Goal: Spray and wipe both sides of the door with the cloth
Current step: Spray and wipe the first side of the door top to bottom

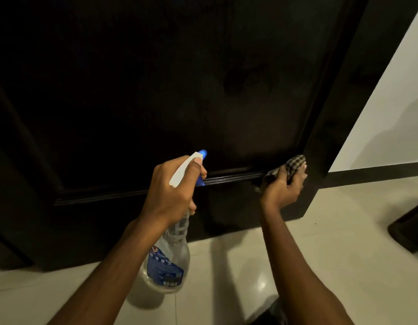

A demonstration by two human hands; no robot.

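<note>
A dark wooden door [156, 90] fills most of the view, with a raised moulding running across its lower panel. My left hand [173, 193] grips a clear spray bottle [170, 259] with a blue label, white head and blue nozzle, pointed at the door's lower part. My right hand [285, 186] holds a checked cloth [290, 166] against the door near its right edge, at the end of the moulding. Damp-looking smears show on the panel above the hands.
Glossy pale floor tiles [320, 254] lie below the door. A white wall [391, 102] with a dark skirting board stands to the right. A dark object [409, 228] sits on the floor at the right edge.
</note>
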